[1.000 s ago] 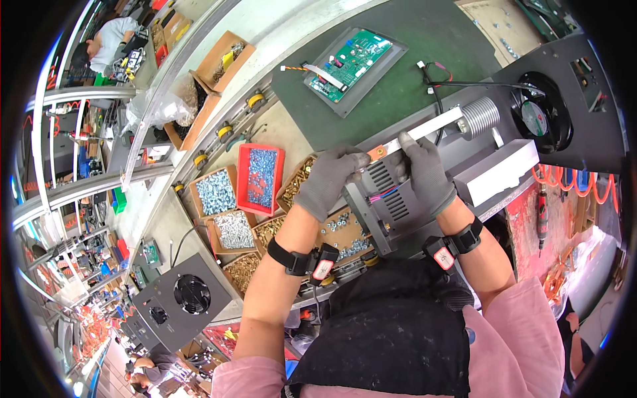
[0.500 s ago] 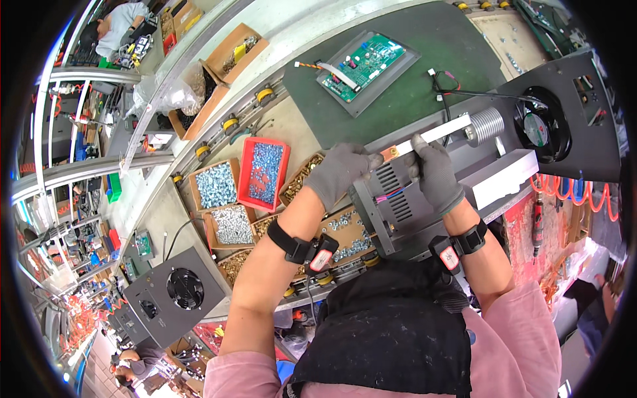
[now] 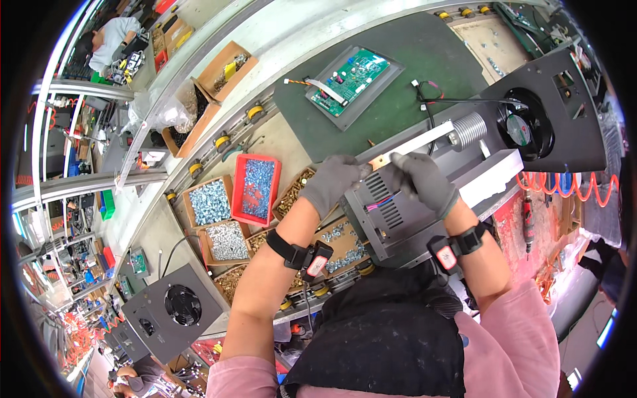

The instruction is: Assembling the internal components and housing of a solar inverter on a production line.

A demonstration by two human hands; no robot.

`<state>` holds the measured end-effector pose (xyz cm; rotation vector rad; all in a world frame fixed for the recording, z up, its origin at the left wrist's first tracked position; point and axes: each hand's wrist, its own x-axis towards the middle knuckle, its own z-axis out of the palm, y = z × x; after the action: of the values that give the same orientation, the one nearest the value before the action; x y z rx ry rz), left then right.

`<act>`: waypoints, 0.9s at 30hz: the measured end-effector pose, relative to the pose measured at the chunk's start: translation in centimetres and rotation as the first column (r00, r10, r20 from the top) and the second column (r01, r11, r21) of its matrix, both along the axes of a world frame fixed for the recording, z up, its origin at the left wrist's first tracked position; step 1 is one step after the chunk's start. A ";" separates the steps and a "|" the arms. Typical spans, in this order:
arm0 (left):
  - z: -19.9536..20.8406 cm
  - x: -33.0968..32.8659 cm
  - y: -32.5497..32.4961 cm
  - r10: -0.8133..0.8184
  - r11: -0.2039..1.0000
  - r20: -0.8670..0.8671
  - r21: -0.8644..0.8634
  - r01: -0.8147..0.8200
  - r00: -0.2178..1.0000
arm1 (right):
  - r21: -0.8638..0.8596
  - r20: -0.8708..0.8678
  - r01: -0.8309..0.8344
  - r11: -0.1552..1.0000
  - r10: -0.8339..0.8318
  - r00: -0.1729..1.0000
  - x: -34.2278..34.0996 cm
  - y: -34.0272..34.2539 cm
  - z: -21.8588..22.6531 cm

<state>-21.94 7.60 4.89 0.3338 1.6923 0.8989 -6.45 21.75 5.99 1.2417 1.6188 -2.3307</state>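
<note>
A long white bar with a copper-coloured end [image 3: 413,144] runs from a ribbed metal cylinder [image 3: 469,131] inside a dark grey metal housing [image 3: 434,222]. My left hand [image 3: 332,182], in a grey glove, has its fingertips pinched at the copper end. Beside it my right hand [image 3: 428,182], also gloved, bends over the housing's vented panel [image 3: 383,204]. Its thumb side is against the bar, and its fingers are curled. Whatever lies inside those fingers is hidden. Pink and blue wires show at the vent slots.
A green circuit board [image 3: 355,73] on a grey plate lies on the dark green mat [image 3: 424,60]. Screw-filled boxes and a red bin [image 3: 237,199] stand left. A fan panel [image 3: 564,126] is at the right, another [image 3: 174,312] lower left. A red coiled hose [image 3: 570,182] hangs right.
My right hand has slid from gripping the white bar to a curled pose lower by the vents. My left hand stays at the copper end. The whole view has shifted slightly.
</note>
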 end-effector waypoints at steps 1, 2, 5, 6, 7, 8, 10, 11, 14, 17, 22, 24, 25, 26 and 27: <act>0.7 -0.1 0.0 -0.020 0.999 -0.067 -0.040 0.017 0.998 | 0.025 0.101 -0.214 0.976 0.211 0.972 -0.1 0.5 1.6; 0.1 -0.3 -0.2 -0.014 0.999 -0.067 -0.036 0.012 0.998 | 0.029 0.103 -0.220 0.975 0.216 0.971 -0.4 0.9 2.7; -1.9 -0.3 -1.8 0.060 0.998 -0.044 0.007 -0.059 0.997 | 0.463 0.093 -0.418 0.782 0.425 0.900 -1.1 1.7 6.7; -2.1 -0.4 -1.6 0.031 0.999 -0.105 0.009 -0.031 0.994 | 0.471 0.098 -0.420 0.776 0.427 0.899 -0.8 1.7 5.6; -2.3 -0.6 -1.3 0.004 1.000 -0.167 0.009 -0.003 0.986 | 0.593 0.184 -0.539 0.599 0.551 0.814 -0.1 1.2 2.9; -2.3 -0.5 -0.8 0.003 1.000 -0.160 0.020 0.000 0.987 | 0.676 0.294 -0.626 0.389 0.636 0.714 0.6 0.8 0.7; -2.0 -0.4 -1.0 -0.033 0.998 -0.161 0.044 0.040 0.986 | 0.615 0.399 -0.680 0.399 0.586 0.705 0.0 -1.2 -1.8; -2.2 -0.3 -0.9 -0.015 0.998 -0.216 0.057 0.028 0.976 | 0.743 0.383 -0.530 0.408 0.391 0.837 -0.4 -2.3 -3.7; -1.5 -0.3 -0.2 -0.128 0.991 -0.311 -0.063 0.114 0.942 | 0.931 0.273 -0.307 0.196 0.183 0.944 -1.4 -2.3 -8.4; -1.7 -0.2 -0.6 -0.089 0.996 -0.267 -0.029 0.085 0.960 | 0.980 0.172 -0.160 -0.121 0.099 0.980 -4.3 -1.5 -8.7; -2.6 0.0 -1.0 -0.019 0.998 -0.224 0.055 0.032 0.974 | 0.933 0.359 -0.359 0.037 0.018 0.933 -7.4 -0.8 -9.9; -2.1 -0.1 -0.9 -0.024 0.998 -0.233 0.054 0.038 0.972 | 0.927 0.348 -0.345 0.149 0.006 0.937 -7.7 -0.9 -10.2; -1.6 -0.1 -0.8 -0.046 0.998 -0.282 0.031 0.057 0.958 | 0.926 0.350 -0.348 0.145 0.014 0.937 -7.2 -1.0 -10.6; -1.1 -0.2 -0.7 -0.069 0.997 -0.330 0.009 0.076 0.942 | 0.963 0.224 -0.223 0.154 0.008 0.975 -6.2 -1.1 -11.4; -0.8 -0.3 -0.7 -0.060 0.998 -0.329 0.010 0.067 0.943 | 0.982 0.095 -0.094 0.163 0.005 0.996 -5.2 -1.3 -11.9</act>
<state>-22.23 6.85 4.04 0.5749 1.9660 0.8472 -11.68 20.41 -5.87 1.1890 3.2410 -0.7994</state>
